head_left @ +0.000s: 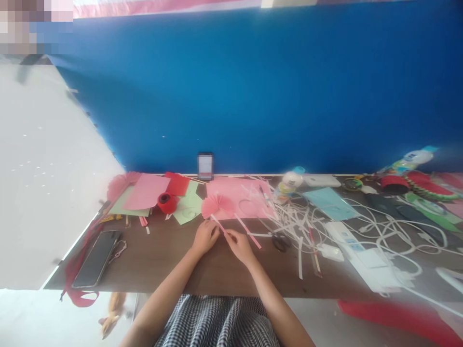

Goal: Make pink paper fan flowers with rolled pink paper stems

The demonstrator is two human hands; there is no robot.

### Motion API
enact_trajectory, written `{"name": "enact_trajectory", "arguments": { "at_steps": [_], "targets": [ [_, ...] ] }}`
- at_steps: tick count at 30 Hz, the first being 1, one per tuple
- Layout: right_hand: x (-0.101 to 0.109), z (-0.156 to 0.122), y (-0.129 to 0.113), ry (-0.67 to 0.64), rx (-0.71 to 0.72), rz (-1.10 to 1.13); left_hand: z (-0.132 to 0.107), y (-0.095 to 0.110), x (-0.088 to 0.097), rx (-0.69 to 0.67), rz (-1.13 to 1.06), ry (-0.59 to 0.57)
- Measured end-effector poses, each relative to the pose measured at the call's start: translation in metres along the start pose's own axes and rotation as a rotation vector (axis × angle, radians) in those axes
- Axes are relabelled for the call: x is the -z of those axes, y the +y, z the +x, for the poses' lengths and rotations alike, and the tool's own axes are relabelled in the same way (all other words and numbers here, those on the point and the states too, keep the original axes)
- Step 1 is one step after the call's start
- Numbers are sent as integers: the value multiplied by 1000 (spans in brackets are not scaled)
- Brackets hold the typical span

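Near the middle of the brown table, my left hand [205,237] pinches one end of a narrow pink-and-white paper strip [218,224]. The fingertips of my right hand [238,245] close on the strip's other, nearer end. Just beyond my fingers lies a pleated pink paper fan [217,206], resting over a pink sheet [253,195] with a circle outline on it. A second pink-and-white strip [248,231] lies slanted to the right of my hands. Black-handled scissors [281,242] sit farther right. Whether the held strip touches the fan is unclear.
Left stand a red roll [167,203], green paper [188,208] and a phone [97,258]. Rightward are a heap of white paper strips [298,219], a glue bottle [291,182], a power strip [356,250] and tangled cables. A blue partition [253,96] closes the back.
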State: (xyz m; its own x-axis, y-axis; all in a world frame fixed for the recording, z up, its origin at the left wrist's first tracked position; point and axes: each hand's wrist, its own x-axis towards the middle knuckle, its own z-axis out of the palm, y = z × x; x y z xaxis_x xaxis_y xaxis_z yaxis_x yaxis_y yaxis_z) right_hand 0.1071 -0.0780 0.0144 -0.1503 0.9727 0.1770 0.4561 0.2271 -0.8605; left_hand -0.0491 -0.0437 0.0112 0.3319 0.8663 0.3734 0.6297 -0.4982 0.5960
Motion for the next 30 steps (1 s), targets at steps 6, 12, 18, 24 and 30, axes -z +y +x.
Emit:
{"name": "enact_trajectory", "arguments": {
  "at_steps": [6,12,18,24,30],
  "targets": [
    [-1,0,3,29,20,-27,1,2,5,74,-186,-21],
    [-3,-2,8,23,66,-90,2,2,5,110,-222,-23],
    [-5,-3,10,36,102,-128,2,-1,3,126,-221,-12],
    [-5,-3,10,38,117,-145,1,-2,3,147,-239,-9],
    [-4,-3,10,28,105,-139,1,2,6,193,-309,6]
  ]
}}
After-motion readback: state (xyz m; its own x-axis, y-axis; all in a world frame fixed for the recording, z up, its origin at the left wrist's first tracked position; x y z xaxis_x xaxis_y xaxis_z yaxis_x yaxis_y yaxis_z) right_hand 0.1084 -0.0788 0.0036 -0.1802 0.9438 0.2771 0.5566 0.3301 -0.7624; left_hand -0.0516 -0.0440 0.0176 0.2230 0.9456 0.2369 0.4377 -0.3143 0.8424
